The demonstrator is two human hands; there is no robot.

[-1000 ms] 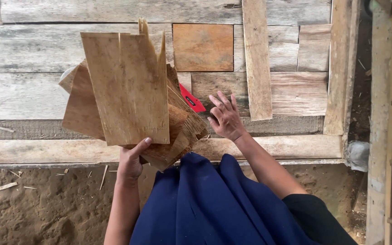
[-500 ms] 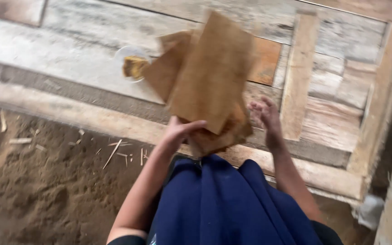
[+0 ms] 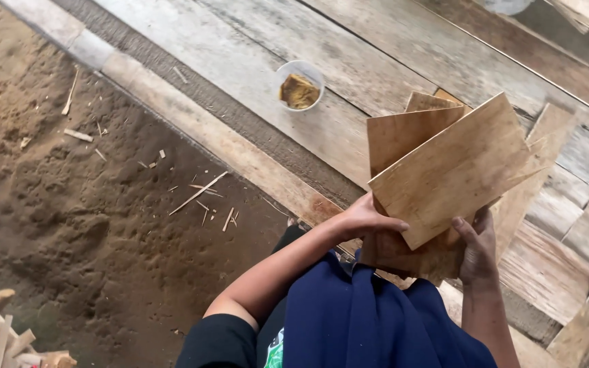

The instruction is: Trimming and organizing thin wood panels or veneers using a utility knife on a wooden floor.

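A stack of thin brown plywood sheets (image 3: 448, 170) is held up above my lap. My left hand (image 3: 363, 221) grips the stack at its lower left edge. At the lower right edge, my right hand (image 3: 477, 249) holds the same sheets from below with the fingers curled up around them. The sheets fan out unevenly, with corners sticking up at the top. Blue cloth (image 3: 369, 320) covers my lap under the stack.
A small white cup (image 3: 299, 85) with brown stuff in it stands on the grey wooden plank floor (image 3: 253, 48). Sandy ground (image 3: 69, 225) with wood splinters lies to the left. Wood offcuts (image 3: 1, 337) are piled at the bottom left corner.
The view has swung left and the planks now run diagonally. My right hand has moved from beside the sheets onto their lower edge. The stack has tilted to the right.
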